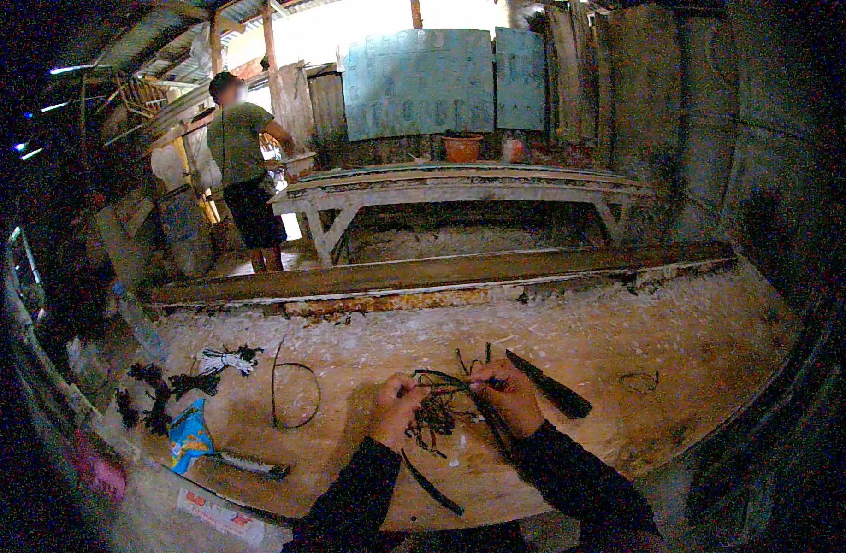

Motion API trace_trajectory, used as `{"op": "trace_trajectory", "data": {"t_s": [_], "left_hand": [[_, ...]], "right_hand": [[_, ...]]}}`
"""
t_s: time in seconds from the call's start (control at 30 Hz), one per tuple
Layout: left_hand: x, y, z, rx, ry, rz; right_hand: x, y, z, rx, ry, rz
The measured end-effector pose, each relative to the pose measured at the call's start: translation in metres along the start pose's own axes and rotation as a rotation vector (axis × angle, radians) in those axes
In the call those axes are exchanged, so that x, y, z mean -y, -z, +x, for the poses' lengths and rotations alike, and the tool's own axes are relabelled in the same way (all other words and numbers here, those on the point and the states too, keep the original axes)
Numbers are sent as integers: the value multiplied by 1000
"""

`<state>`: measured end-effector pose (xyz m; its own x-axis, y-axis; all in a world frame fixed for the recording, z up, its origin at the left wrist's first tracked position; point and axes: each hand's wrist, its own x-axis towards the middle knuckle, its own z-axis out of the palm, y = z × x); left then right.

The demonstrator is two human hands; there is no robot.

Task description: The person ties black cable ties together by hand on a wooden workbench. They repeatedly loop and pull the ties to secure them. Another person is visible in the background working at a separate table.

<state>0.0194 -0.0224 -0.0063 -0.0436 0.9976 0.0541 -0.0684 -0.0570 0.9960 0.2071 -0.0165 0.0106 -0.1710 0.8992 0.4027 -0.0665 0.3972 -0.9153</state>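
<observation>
My left hand is closed in a pinch on one end of a dark cord. The fingers of my right hand are closed on the same cord a short way to the right, and dark strands hang down beneath that hand. Between and below both hands lies a tangle of thin dark cords on the wooden table. Just right of my right hand is a long dark tapered piece, its material unclear. A narrow dark strip lies near the front edge, below my left hand.
On the table's left are a white cord bundle, dark cord bundles, a blue packet, a long narrow tool and a looped cord. A raised ledge runs behind. A person stands by a far bench.
</observation>
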Motion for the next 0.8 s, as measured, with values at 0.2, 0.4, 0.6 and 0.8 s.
{"op": "trace_trajectory", "data": {"t_s": [0.2,0.4,0.6,0.8], "left_hand": [[6,5,10,-261,-95,-183],[12,4,11,-205,-241,-94],[10,0,9,40,-127,-126],[3,-5,-4,428,-138,138]], "right_hand": [[9,-7,-7,432,-50,30],[19,-12,-11,509,-49,57],[15,-5,-10,320,-169,56],[-2,-2,-3,13,-78,113]]}}
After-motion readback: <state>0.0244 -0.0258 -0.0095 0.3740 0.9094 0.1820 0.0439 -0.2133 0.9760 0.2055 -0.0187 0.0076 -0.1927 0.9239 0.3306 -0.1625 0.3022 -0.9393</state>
